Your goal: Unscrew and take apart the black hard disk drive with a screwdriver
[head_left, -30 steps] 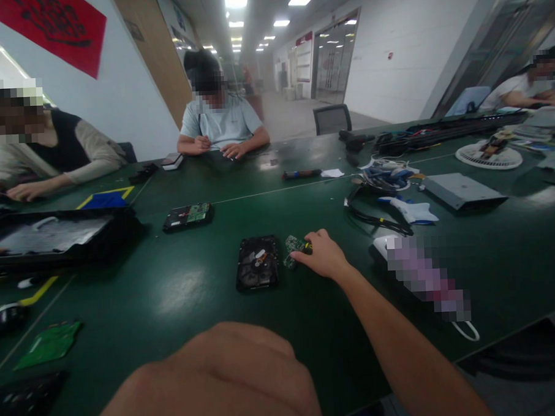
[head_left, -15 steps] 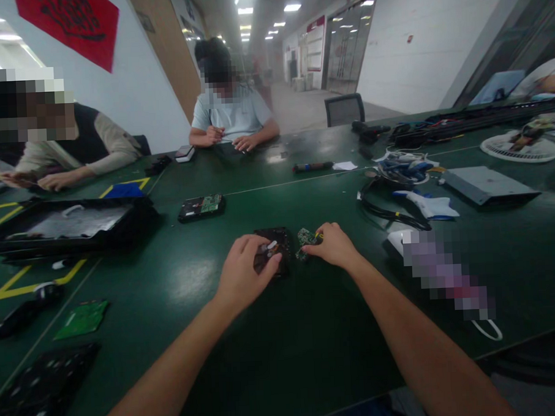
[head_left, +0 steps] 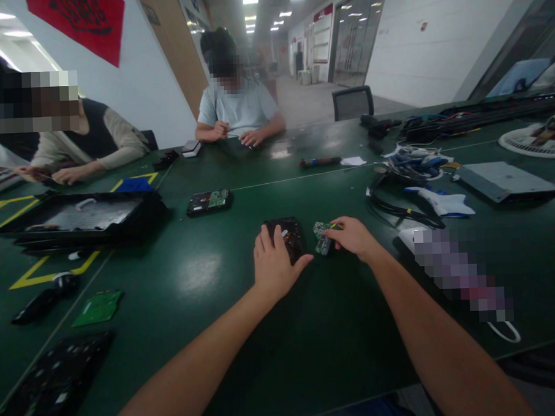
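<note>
The near half of the black hard drive (head_left: 288, 235) is covered by the left hand (head_left: 274, 266), which is laid flat across it with the fingers spread over its top and the thumb out to the right; only the far edge and a bit of the exposed inside are seen, and the detail there is too small to make out. The drive is lying on the green table (head_left: 310, 329), near its middle. Just to the right of it, a small green circuit board (head_left: 322, 238) is pinched at its right edge by the right hand (head_left: 355, 238), whose fingers are curled closed around it. A yellow sliver is seen at the fingertips, but what it is cannot be told. Whether the board touches the drive cannot be told either.

A patch right of the right forearm is blurred out, so the white object beneath it is left unidentified. At the lower left, a dark keyboard-like panel (head_left: 46, 390) is cut off by the frame edge.

To the left, a shallow black tray (head_left: 153, 204) is seen holding a grey sheet-like part (head_left: 94, 215). A second hard drive (head_left: 210, 202) is lying beyond it, board side up. Across the table, two other people are seated, with their hands kept at their own places.
</note>
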{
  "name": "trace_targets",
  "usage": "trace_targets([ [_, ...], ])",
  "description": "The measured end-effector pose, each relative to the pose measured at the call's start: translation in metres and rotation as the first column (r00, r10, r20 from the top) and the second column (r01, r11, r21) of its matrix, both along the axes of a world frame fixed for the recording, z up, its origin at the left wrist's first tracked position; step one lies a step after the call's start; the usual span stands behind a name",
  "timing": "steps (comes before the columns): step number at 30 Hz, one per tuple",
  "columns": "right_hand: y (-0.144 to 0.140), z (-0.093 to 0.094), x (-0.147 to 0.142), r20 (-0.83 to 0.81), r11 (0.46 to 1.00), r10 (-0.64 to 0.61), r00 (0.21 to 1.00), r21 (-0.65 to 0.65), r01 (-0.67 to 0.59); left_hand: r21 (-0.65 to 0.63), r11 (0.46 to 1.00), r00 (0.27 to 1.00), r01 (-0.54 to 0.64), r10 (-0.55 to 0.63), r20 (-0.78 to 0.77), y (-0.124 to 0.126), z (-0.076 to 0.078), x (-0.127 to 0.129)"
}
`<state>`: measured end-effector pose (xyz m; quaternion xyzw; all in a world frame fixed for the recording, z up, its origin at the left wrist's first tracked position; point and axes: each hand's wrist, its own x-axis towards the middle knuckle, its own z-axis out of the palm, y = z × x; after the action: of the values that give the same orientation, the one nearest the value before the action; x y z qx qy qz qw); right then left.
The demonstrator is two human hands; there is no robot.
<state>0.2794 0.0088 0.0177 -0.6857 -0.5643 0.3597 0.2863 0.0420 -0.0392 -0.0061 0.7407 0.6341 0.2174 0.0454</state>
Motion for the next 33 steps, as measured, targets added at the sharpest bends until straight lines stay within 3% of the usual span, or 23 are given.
trace_targets([
  [7,0.004,0.006,0.015,-0.295,0.989,-0.101,0.950,-0.137,0.063,-0.066,0.998,1.000,-0.015,0.014,-0.016,0.023,0.006,0.005],
  [15,0.006,0.008,0.024,-0.565,0.981,-0.160,0.809,-0.182,0.066,-0.288,0.956,0.996,0.059,-0.077,-0.053,0.053,0.033,-0.055],
  [20,-0.001,0.016,0.023,-0.545,0.971,-0.179,0.819,-0.231,0.059,-0.415,0.889,0.969,0.194,-0.238,-0.058,0.070,0.047,-0.087],
  [26,-0.018,0.023,0.005,-0.588,0.948,-0.067,0.806,-0.290,-0.133,-0.517,0.776,0.887,0.362,-0.458,-0.066,0.078,0.062,-0.118],
  [33,-0.006,0.008,-0.014,-0.633,0.958,-0.236,0.737,-0.278,0.068,-0.609,0.703,0.878,0.367,-0.477,-0.022,0.070,0.077,-0.118],
])
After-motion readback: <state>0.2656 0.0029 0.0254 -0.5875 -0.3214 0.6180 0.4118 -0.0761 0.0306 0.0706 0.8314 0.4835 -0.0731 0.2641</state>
